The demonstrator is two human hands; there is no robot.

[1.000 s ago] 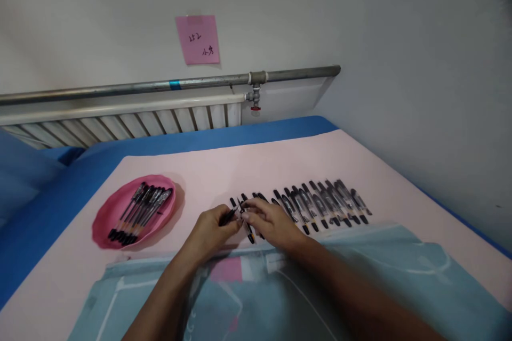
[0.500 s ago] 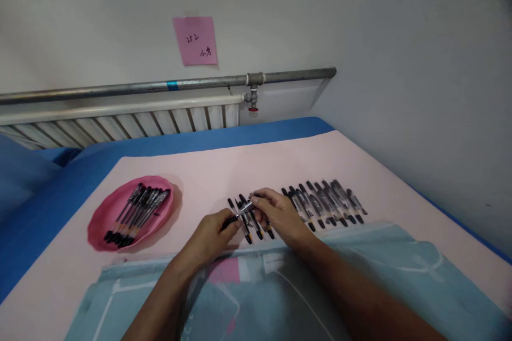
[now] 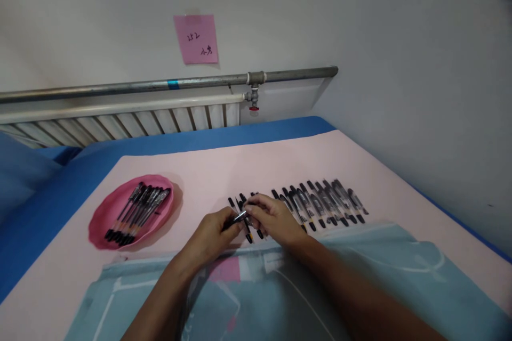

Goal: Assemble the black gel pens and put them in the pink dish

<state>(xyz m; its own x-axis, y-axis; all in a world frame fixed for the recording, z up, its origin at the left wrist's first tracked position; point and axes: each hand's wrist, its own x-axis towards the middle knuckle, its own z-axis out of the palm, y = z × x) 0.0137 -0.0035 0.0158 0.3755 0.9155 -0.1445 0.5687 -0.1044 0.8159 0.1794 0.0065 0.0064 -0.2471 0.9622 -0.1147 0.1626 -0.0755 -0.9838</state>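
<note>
My left hand (image 3: 208, 234) is closed around the dark end of a clear-barrelled pen (image 3: 241, 216). The fingers of my right hand (image 3: 277, 219) pinch the other end of this pen, hiding its tip. Beneath the hands a few black-capped pens (image 3: 248, 236) lie on the pink sheet, partly covered by the fingers. To the right, a row of several pens (image 3: 316, 208) lies side by side, some overlapping. A pink oval dish (image 3: 97, 230) on the left holds several more pens (image 3: 138, 214), bundled in parallel.
A pink sheet (image 3: 208, 170) covers the blue surface (image 3: 224, 139). Nearest me lies a blue-green patterned cloth (image 3: 160, 303). Behind are a white radiator (image 3: 152, 122), a metal pipe (image 3: 132, 87) with a red-handled valve (image 3: 254, 108), and a pink note (image 3: 196, 40) on the wall.
The pen between my hands has tilted flatter and less of it shows. My right hand has shifted slightly left and down, and another pen shows at the left end of the right-hand row.
</note>
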